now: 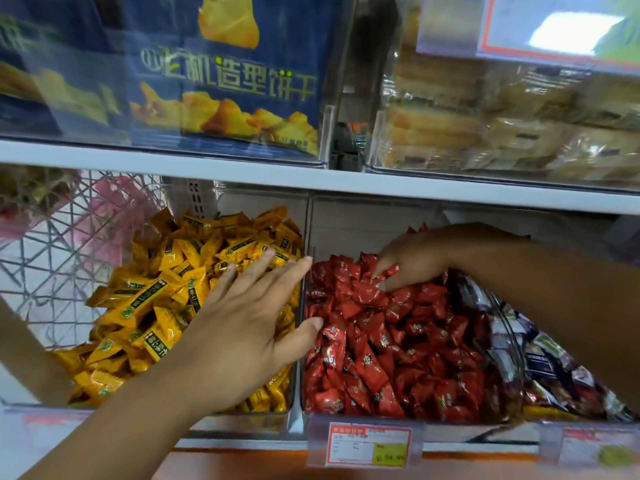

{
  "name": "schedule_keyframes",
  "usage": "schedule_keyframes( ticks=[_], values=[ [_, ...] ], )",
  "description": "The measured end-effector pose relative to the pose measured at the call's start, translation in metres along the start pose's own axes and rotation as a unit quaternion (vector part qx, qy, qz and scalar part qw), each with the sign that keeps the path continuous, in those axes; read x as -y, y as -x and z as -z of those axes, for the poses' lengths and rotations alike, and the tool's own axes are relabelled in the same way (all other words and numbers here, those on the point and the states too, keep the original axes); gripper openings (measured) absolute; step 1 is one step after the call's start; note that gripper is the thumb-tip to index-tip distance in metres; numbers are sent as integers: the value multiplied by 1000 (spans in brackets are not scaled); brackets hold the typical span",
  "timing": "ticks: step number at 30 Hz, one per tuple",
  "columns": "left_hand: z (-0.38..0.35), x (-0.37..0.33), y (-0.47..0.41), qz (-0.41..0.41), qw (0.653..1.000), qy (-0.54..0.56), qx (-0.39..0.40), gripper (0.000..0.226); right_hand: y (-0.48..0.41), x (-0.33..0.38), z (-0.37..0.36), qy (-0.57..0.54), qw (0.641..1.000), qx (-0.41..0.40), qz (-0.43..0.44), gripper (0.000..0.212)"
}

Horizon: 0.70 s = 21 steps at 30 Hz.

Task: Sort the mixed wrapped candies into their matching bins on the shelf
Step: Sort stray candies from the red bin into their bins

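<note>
**Glossy film wrappers in clear plastic bins (346, 223) on a smooth, pale shelf (242, 176)**

The yellow candies (152, 306) are sealed in shiny printed film, crinkled and crimped at the ends. The red candies (381, 344) are wrapped in a brighter, foil-like film on which highlights are caught. To the right, dark candies (540, 362) are seen in glossy printed wrappers. The bin walls are of smooth transparent plastic. A paper price tag (369, 445) is held in a clear plastic sleeve at the near edge. On the left, a wire basket (52, 258) has a pale coated finish. Above, a blue box (225, 81) of glossy printed card is shown behind clear plastic.
</note>
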<state>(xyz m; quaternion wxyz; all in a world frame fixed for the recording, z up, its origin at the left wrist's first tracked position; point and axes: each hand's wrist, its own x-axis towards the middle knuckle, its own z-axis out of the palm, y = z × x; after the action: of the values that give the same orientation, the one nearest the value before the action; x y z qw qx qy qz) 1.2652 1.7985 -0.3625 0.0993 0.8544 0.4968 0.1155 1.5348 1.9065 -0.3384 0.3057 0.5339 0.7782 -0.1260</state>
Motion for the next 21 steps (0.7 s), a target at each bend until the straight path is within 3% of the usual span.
schedule_keyframes(
  ticks=[3,7,12,18,21],
  values=[
    [1,-1,0,-1,1000,7,6,73,13,4,5,-41,999,-20,-4,48],
    [1,-1,-1,-6,1000,8,24,78,-3,41,8,-178,974,-125,68,44],
    [3,0,-1,-8,999,10,37,79,-34,68,-13,-15,997,-58,45,55],
    [2,-1,-1,-3,999,9,45,71,2,40,6,-126,986,-91,54,55],
    [2,-2,-2,-4,999,14,43,72,26,42,8,-191,975,-69,88,58]
  ],
)
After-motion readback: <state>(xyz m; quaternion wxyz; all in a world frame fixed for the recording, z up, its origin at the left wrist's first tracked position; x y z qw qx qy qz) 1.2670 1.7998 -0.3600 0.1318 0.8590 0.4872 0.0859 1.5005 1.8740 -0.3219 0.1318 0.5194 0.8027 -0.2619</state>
